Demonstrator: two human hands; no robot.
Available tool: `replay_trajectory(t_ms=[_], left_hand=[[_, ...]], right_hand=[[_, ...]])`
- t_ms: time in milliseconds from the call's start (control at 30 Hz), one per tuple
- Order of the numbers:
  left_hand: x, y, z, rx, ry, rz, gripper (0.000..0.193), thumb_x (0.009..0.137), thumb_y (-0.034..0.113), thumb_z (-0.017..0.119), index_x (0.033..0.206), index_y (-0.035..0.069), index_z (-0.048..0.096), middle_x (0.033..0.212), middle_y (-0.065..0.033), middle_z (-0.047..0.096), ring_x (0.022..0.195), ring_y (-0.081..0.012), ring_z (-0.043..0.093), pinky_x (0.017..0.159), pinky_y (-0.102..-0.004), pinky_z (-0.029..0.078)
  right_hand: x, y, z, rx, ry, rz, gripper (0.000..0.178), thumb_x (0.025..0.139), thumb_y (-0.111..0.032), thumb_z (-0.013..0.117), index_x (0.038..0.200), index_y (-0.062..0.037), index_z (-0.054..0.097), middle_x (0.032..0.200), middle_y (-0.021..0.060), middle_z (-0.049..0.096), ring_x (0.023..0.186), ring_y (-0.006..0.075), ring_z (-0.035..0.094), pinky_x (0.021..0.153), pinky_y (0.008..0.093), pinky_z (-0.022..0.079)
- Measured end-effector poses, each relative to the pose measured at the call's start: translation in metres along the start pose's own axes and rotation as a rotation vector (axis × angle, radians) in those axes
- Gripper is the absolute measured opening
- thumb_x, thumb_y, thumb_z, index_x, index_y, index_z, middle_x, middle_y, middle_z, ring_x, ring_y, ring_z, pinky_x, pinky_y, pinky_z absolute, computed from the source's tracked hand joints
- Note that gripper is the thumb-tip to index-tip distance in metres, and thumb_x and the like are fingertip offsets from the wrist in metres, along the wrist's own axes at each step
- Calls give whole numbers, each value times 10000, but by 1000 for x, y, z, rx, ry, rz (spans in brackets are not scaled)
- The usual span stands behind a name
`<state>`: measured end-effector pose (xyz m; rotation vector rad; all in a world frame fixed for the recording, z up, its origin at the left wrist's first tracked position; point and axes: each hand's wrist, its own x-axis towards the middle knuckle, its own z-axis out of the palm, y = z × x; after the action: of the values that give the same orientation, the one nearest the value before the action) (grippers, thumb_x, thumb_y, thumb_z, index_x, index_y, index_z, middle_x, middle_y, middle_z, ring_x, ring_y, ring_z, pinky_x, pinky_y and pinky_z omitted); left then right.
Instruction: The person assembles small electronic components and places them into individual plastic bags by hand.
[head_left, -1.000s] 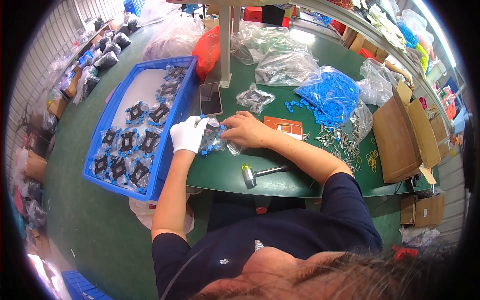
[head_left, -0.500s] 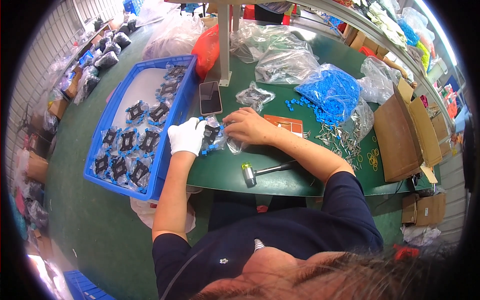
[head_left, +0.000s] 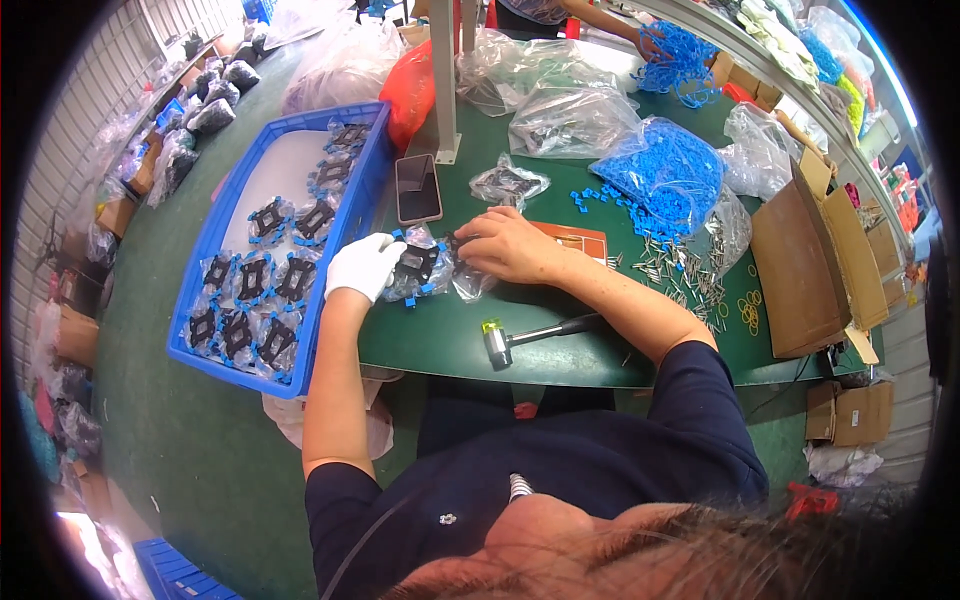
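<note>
A black frame-like part with blue pieces at its corners (head_left: 417, 263) lies in clear plastic on the green table. At its left edge, my left hand (head_left: 364, 268), in a white glove, pinches the part or its wrapping. My bare right hand (head_left: 508, 246) is just to the right of it, fingers bent and closed down over something small and dark that they mostly hide. Clear plastic film (head_left: 473, 284) shows beneath those fingers. Another bagged dark part (head_left: 509, 184) rests farther back, beyond my right hand.
On the left, a blue crate (head_left: 182, 300) holds several bagged black parts. Around my hands are a phone (head_left: 419, 190), a hammer (head_left: 500, 345), a bag of blue pieces (head_left: 668, 170), metal pins (head_left: 690, 275) and a cardboard box (head_left: 800, 275). A co-worker's hand (head_left: 650, 42) holds blue strands (head_left: 680, 65).
My left hand has shifted slightly left, baring more of the black part. The right hand has moved a little right and away from me. A co-worker's arm with blue strands has appeared.
</note>
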<state>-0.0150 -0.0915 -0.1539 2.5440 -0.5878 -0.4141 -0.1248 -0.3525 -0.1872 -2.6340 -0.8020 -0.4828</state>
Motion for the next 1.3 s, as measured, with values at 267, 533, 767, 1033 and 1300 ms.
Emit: replay_trajectory(t_ms=[267,533,767,1033,1300], left_hand=[[1,-22,2,-192,11,49,410,935,336,678,1265,93,690,928,-106,767,792,-197,725,762,-334,546],[-7,-19,-12,13,69,121,420,906,323,714,1266,108,687,1176,-123,739,1077,-282,702,949,-362,529],[-7,-33,-8,-38,70,217,434,894,342,725,1258,109,688,1142,-129,742,1036,-288,708,917,-365,539],[-15,-25,-5,293,182,236,418,866,381,731,1198,128,721,1034,-126,725,978,-299,699,891,-412,536],[-20,-1,18,495,324,401,726,806,612,715,1332,114,657,1311,-141,657,1268,-293,585,1056,-428,442]], right_hand=[[1,-3,-4,-11,13,-21,182,921,-220,687,1077,-146,743,1229,43,673,1174,230,612,1088,461,381],[-3,-5,-4,-15,-4,-11,193,914,-211,694,1090,-144,741,1227,42,669,1172,235,613,1098,474,380],[-5,-4,-1,-2,-15,-3,189,918,-213,693,1091,-152,741,1234,44,662,1170,242,613,1099,479,386],[-5,-7,-5,-6,-9,-10,182,928,-217,682,1089,-152,736,1225,43,658,1165,246,611,1098,480,383],[-3,-5,-23,-71,-4,18,204,910,-167,688,1112,-142,708,1270,66,639,1191,263,600,1121,517,371]])
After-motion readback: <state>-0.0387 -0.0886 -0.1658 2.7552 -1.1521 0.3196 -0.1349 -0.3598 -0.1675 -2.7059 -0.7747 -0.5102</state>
